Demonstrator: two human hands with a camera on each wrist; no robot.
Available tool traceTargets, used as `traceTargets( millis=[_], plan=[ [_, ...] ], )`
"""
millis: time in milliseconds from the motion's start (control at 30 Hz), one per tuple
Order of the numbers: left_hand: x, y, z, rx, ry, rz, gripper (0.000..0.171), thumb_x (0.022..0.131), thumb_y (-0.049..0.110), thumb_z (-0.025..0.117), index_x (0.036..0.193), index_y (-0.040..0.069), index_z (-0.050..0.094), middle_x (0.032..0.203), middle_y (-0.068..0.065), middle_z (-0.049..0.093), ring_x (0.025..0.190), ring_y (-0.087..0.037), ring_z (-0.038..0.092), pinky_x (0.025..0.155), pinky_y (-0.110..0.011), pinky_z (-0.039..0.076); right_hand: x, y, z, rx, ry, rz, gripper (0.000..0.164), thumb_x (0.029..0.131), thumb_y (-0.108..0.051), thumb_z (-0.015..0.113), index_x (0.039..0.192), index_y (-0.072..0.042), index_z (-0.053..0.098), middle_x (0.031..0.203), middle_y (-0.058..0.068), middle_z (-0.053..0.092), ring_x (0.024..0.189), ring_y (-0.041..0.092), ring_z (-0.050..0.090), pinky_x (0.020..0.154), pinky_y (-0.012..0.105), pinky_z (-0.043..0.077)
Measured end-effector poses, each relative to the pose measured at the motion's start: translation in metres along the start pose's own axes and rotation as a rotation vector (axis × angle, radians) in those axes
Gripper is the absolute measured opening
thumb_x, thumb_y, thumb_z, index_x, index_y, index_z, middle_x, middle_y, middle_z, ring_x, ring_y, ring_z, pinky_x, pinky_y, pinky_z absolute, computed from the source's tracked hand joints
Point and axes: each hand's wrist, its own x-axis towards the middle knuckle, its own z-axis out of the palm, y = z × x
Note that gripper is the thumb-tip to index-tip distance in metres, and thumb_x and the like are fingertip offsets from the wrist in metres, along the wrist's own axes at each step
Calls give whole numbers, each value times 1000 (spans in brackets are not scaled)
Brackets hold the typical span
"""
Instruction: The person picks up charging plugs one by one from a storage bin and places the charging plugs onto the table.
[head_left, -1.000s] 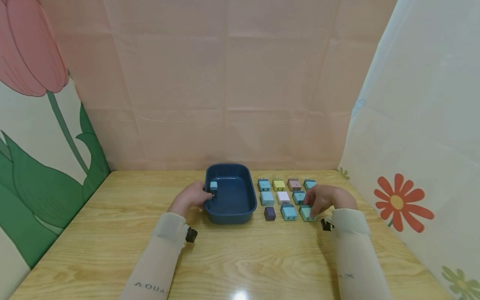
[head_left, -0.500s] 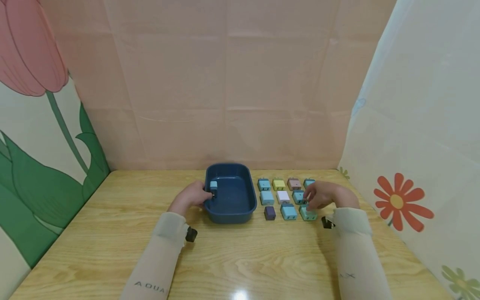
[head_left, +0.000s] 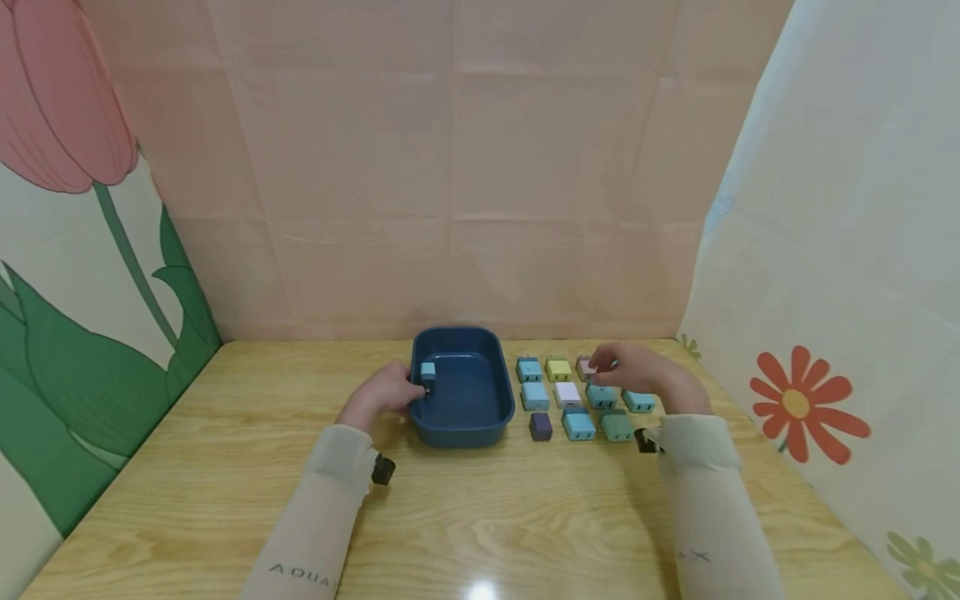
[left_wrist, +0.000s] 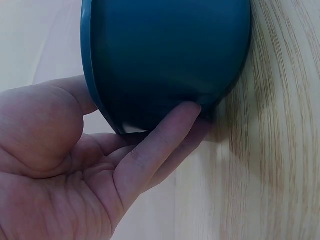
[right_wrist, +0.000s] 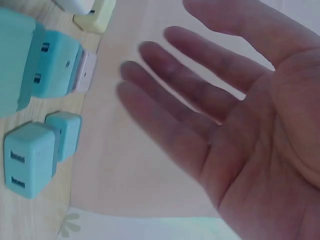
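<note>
My left hand [head_left: 384, 390] grips the left rim of a dark blue plastic basin [head_left: 465, 435], thumb over the rim and fingers against the outer wall. Inside, near that hand, sits a small light-blue block [head_left: 427, 371], likely a charger. My right hand [head_left: 637, 368] hovers over the back right of several USB wall chargers. Its fingers are extended and apart in the right wrist view, holding nothing. Closest to it are a pink charger [head_left: 585, 369] and a teal charger [head_left: 602, 396]. A green charger [head_left: 617, 426] lies nearer the front. The right hand hides the back-right charger in the head view.
In loose rows right of the basin lie a yellow charger [head_left: 558, 368], a white charger [head_left: 567, 395], a dark purple charger [head_left: 541, 427] and several blue ones. The wooden table [head_left: 450, 517] meets a pink backdrop [head_left: 450, 275] behind and a flowered sheet [head_left: 817, 300] at right.
My right hand has lifted off the green charger and moved back and left, above the pink and teal chargers. A teal charger at the right has come into view. The left hand stays put.
</note>
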Motion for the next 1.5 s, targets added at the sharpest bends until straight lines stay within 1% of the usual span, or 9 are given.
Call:
traceTargets(
  millis=[233,400,567,767,1000,1133,1267,1367,1500],
  plan=[
    [1,-2,-1,1,3,1,26,106,15,63,121,-5,70,116,-22,77,89,-22,75,82,-36,65,10,-17,2,38,116,-127,29,104,-17,69,127,1,69,127,23,73,121,41,69,102,59,59],
    [3,-1,0,13,4,4,26,107,17,63,120,-4,71,115,-22,77,87,-21,74,79,-34,64,23,-37,6,-2,190,-142,31,106,-15,66,132,1,67,133,24,71,130,46,65,109,64,54],
    [3,1,-1,12,16,-2,25,107,16,63,119,-4,70,115,-22,76,87,-20,72,78,-32,62,44,-72,12,-73,239,-158,32,105,-19,69,131,-1,69,134,22,72,129,44,67,111,62,54],
    [5,0,-1,5,15,0,25,107,15,62,122,-5,69,116,-22,76,87,-21,71,77,-32,62,76,-120,18,-138,185,-187,32,104,-19,70,130,0,70,134,22,73,128,40,68,112,57,55],
    [6,-2,2,19,15,-10,27,108,17,63,123,-5,70,110,-19,76,85,-20,70,79,-34,62,112,-163,34,-321,116,-219,33,102,-22,75,129,-4,72,129,15,76,120,32,72,107,49,59],
    [7,-4,2,35,14,5,26,107,18,64,119,-4,70,106,-18,76,82,-19,68,77,-35,61,128,-179,51,-404,47,-257,38,101,-23,77,134,-5,70,136,14,74,126,31,70,110,47,58],
    [6,-3,0,24,5,30,24,105,17,65,116,-4,70,104,-17,77,80,-18,69,73,-31,60,139,-190,66,-450,-25,-325,37,101,-18,78,135,-6,70,137,14,73,125,29,70,110,45,57],
    [6,-3,-2,17,-6,42,22,104,15,65,114,-4,70,98,-14,75,77,-18,70,70,-29,59,146,-194,75,-463,-68,-355,37,101,-12,77,136,-6,70,138,13,72,127,29,70,111,44,57],
    [6,-2,-2,22,-14,38,21,103,15,64,113,-3,70,95,-11,74,77,-18,70,71,-29,59,151,-193,84,-483,-125,-364,42,103,-10,74,144,-7,67,147,12,67,138,30,65,118,45,54]
  ],
)
